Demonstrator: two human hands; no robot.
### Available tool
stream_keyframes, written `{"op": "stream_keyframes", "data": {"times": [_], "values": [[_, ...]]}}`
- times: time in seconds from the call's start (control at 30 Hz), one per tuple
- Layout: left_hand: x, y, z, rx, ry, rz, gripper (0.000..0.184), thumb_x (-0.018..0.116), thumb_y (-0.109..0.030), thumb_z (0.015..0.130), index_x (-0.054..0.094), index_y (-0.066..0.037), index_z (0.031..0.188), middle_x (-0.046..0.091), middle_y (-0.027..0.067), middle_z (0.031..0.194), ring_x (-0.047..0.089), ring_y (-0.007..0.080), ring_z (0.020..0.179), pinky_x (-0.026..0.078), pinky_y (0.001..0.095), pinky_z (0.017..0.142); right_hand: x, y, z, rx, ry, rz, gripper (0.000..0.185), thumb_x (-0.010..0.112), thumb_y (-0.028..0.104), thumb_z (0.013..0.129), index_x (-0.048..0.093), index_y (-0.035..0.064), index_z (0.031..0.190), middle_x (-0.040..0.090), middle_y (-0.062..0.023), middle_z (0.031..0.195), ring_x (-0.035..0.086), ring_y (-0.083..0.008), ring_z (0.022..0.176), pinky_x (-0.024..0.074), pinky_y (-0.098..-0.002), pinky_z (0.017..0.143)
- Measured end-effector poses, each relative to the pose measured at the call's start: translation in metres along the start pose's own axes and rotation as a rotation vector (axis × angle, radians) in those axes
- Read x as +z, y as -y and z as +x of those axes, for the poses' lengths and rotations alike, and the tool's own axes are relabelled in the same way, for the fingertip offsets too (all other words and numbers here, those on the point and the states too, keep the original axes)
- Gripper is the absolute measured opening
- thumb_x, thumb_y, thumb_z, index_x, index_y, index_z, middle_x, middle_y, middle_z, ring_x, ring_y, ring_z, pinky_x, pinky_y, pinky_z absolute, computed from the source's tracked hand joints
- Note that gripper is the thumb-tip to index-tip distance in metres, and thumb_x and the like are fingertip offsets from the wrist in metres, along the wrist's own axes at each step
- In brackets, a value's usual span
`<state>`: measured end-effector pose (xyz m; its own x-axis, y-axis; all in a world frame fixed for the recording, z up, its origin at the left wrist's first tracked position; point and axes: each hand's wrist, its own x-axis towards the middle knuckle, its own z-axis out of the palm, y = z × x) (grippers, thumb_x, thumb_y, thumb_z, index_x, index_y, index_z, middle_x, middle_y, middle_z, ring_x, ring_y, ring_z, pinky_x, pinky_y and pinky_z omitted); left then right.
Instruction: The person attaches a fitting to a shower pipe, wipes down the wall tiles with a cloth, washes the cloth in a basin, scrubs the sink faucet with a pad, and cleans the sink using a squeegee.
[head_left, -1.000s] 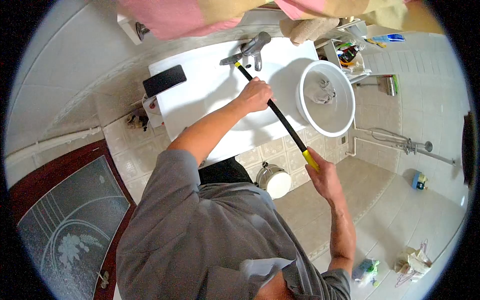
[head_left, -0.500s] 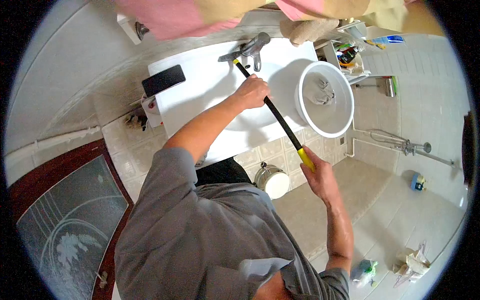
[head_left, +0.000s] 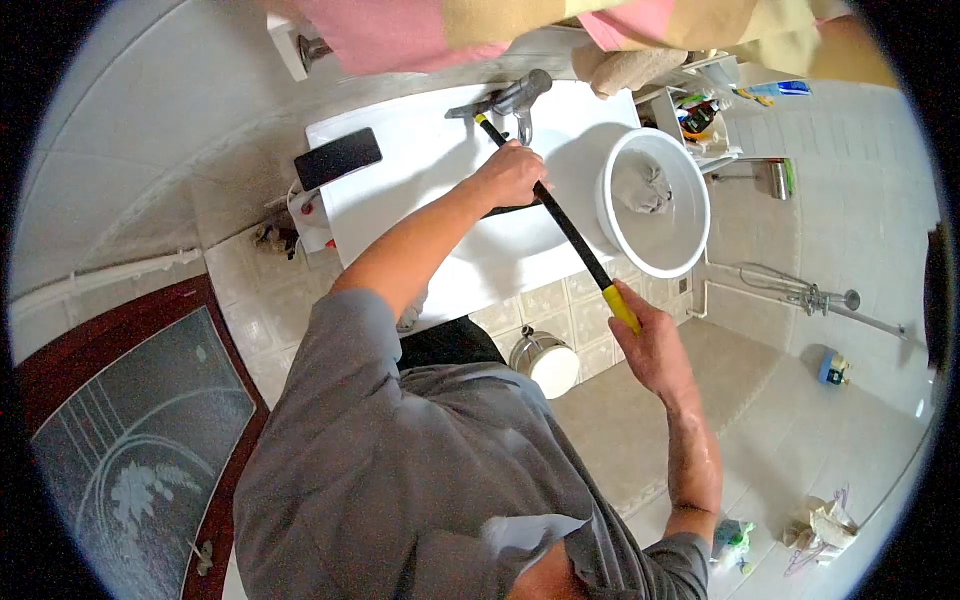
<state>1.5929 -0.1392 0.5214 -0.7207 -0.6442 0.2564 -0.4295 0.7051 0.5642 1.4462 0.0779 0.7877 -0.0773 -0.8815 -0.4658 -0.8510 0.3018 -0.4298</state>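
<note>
My left hand [head_left: 512,173] is wrapped round the upper part of a long black stick with yellow ends [head_left: 575,237], above the white washbasin [head_left: 385,235]. The stick's lower yellow end lies in my closed right hand [head_left: 652,345]. Its far yellow tip is beside the metal faucet [head_left: 520,95]; whether it touches is unclear. A dark edge shows under my left hand, its kind unclear. On the basin's right side stands a white plastic tub [head_left: 607,215] with a grey cloth [head_left: 642,187] inside. A black phone [head_left: 338,158] lies on the basin's left corner.
A round white-lidded bin [head_left: 553,370] stands on the floor below the basin. At right are a shelf with bottles [head_left: 697,118] and a wall shower fitting [head_left: 815,298]. A brown-framed glass door [head_left: 140,430] is at lower left. Pink and yellow fabric [head_left: 480,30] hangs above.
The stick and both hands have shifted slightly; my right hand is a little lower and further right. The whole view has moved a bit. Both hands still grip the stick.
</note>
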Motion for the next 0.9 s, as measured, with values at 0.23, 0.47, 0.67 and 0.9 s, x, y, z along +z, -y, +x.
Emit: {"op": "stream_keyframes", "data": {"times": [0.23,0.47,0.67,0.9], "values": [[-0.005,-0.002,-0.001,0.004,0.019,-0.049,0.032,0.066,-0.033,0.089,0.071,-0.005,0.075,0.067,0.0151,0.076,0.066,0.0344,0.081,0.045,0.0477,0.084,-0.018,0.01,0.0,0.133,0.081,-0.027,0.049,0.063,0.014,0.094,0.053,-0.0008,0.14,0.066,-0.0237,0.125,0.064,-0.0293,0.116,0.0478,-0.037,0.1],[-0.009,-0.004,0.001,-0.045,0.032,-0.088,0.026,0.068,-0.031,0.087,0.071,-0.007,0.075,0.067,0.0138,0.081,0.065,0.0332,0.089,0.043,0.0461,0.088,-0.027,0.027,0.0,0.135,0.091,-0.081,0.049,0.063,0.014,0.093,0.054,0.0017,0.14,0.068,-0.0234,0.119,0.067,-0.0292,0.107,0.0494,-0.0361,0.094],[-0.001,-0.012,-0.002,-0.023,-0.057,-0.103,0.023,0.067,-0.03,0.087,0.072,-0.01,0.077,0.066,0.0115,0.08,0.065,0.0315,0.087,0.043,0.0451,0.085,-0.029,0.029,-0.003,0.126,0.074,-0.191,0.049,0.063,0.012,0.092,0.054,0.0051,0.14,0.069,-0.0262,0.11,0.07,-0.0355,0.101,0.0514,-0.0381,0.09],[0.017,-0.019,-0.003,-0.045,0.071,-0.035,0.023,0.066,-0.028,0.089,0.072,-0.009,0.079,0.067,0.0099,0.083,0.064,0.0288,0.09,0.042,0.0434,0.086,-0.001,-0.012,-0.013,0.072,0.045,-0.107,0.052,0.063,0.009,0.092,0.051,0.0046,0.142,0.068,-0.0296,0.102,0.071,-0.0377,0.095,0.0537,-0.0397,0.082]]}}
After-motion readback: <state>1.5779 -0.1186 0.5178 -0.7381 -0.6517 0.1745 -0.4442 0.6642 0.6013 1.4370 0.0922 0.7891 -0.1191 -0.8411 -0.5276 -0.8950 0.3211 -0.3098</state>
